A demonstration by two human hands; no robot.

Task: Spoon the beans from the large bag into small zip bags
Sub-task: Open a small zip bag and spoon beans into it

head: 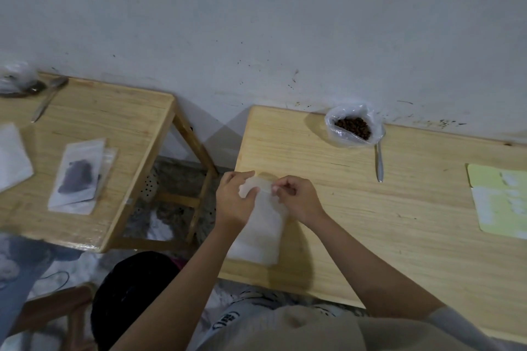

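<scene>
A stained pale wall backs two wooden tables, and in our one head view we work at the near left corner of the right-hand table (370, 222). Our left hand (232, 199) and right hand (298, 198) both pinch the top edge of a small zip bag (263, 234), thumb against fingertips on each side of its mouth; the bag looks empty, and whether the zip is parted yet we cannot tell. The large bag (353, 125) of beans (353, 127) sits open at the far edge against the wall, well apart from our hands, with the spoon (379, 162) lying just beside it, handle toward us. The risk, as we judge it, is the reach: one hand must leave the mouth to fetch the spoon, so the limp film may fall closed and beans would spill over the table edge. The large bag's soft rim could also slump under the spoon. On the left table (85, 134) lie another spoon (48, 100) and a filled pouch (78, 174).
</scene>
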